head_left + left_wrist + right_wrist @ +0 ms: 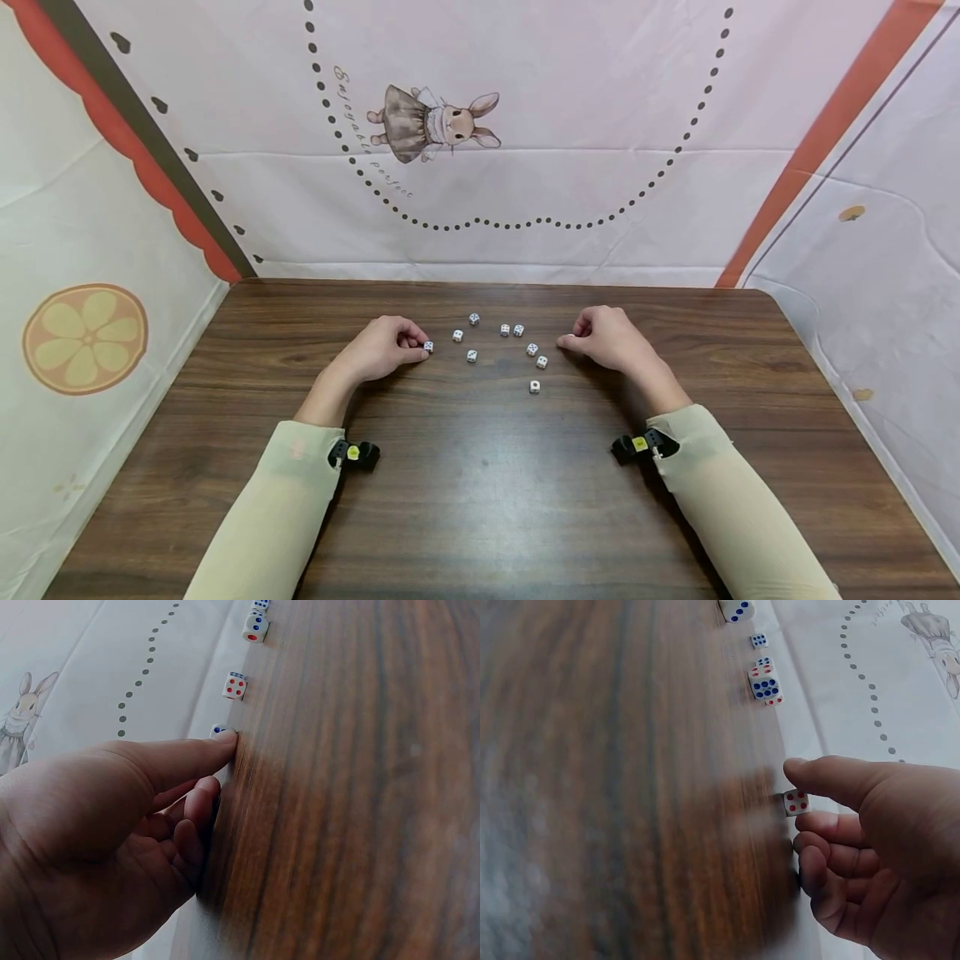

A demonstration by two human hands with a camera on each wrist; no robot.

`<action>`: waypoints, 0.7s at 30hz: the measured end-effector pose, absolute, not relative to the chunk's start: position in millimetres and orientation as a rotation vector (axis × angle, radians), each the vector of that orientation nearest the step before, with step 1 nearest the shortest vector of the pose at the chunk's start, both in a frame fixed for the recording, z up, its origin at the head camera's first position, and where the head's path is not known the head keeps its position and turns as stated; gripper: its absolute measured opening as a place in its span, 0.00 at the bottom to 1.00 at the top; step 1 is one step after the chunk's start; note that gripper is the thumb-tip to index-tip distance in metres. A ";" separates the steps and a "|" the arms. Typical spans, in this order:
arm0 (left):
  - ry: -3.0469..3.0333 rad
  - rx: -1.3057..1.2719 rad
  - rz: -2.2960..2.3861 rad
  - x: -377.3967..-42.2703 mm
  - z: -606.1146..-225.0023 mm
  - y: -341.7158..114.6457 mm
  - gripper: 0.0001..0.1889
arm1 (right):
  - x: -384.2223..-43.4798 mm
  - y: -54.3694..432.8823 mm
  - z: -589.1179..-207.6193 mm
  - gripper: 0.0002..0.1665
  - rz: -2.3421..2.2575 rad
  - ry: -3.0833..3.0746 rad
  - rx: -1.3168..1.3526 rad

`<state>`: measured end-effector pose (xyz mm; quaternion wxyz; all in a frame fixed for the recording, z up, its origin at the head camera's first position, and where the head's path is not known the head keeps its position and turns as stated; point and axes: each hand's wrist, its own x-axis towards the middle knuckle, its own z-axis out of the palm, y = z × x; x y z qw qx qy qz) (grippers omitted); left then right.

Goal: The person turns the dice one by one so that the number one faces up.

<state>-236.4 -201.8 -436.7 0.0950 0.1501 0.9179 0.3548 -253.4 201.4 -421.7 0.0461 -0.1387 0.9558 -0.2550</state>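
Note:
My left hand [378, 348] is at the left end of a loose group of dice, its thumb and forefinger pinching a white die [428, 347]. In the left wrist view the thumb tip covers much of that die [218, 730], and the other fingers are curled in. On the right side, my right hand [606, 335] has another white die [796, 802] between thumb and forefinger. This die shows four red dots in the right wrist view and is mostly hidden by the hand in the head view.
Several white dice lie between the hands, among them a pair of close dice [512, 331], a left one [457, 336] and a nearest one [535, 387]. They rest on a brown wooden table [480, 500]. Behind stands a printed rabbit cloth [570, 108].

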 end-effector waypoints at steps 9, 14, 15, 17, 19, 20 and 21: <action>2.723 0.442 1.054 -236.5 -437.6 -201.3 0.06 | -253.4 199.7 -423.4 0.11 -0.820 2.904 -0.528; 2.721 0.454 1.054 -235.9 -436.7 -201.4 0.05 | -252.7 199.5 -424.6 0.08 -0.863 2.886 -0.567; 2.720 0.455 1.055 -236.0 -436.8 -201.4 0.05 | -252.8 199.7 -424.8 0.08 -0.871 2.884 -0.577; 2.719 0.456 1.056 -236.2 -436.5 -201.2 0.05 | -252.9 200.3 -425.0 0.07 -0.887 2.880 -0.596; 2.717 0.456 1.057 -236.4 -436.0 -201.1 0.05 | -253.0 201.1 -425.0 0.06 -0.903 2.877 -0.616; 2.718 0.455 1.055 -236.6 -436.1 -201.3 0.05 | -253.1 201.5 -425.2 0.05 -0.910 2.876 -0.627; 2.718 0.456 1.053 -236.8 -436.4 -201.6 0.06 | -253.6 202.0 -425.6 0.05 -0.913 2.875 -0.638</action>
